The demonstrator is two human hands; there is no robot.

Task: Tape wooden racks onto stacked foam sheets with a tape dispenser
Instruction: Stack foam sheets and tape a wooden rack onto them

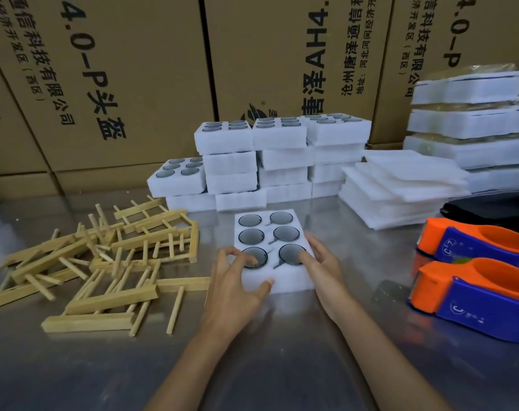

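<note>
A white foam block [270,241] with several round dark pieces set in its holes lies on the steel table in front of me. My left hand [237,280] grips its near left corner, thumb on the front edge and fingers curled over the top. My right hand [320,268] rests against its right side with a fingertip at the near right hole. A heap of wooden racks [104,262] lies to the left. Two orange and blue tape dispensers [477,292] [477,241] sit at the right, untouched.
Stacks of the same foam blocks [261,158] stand behind. Loose thin foam sheets [400,188] are piled at the right, with taped foam bundles [471,120] behind them. Large cardboard boxes [133,69] wall off the back. A dark object [489,209] lies near the dispensers.
</note>
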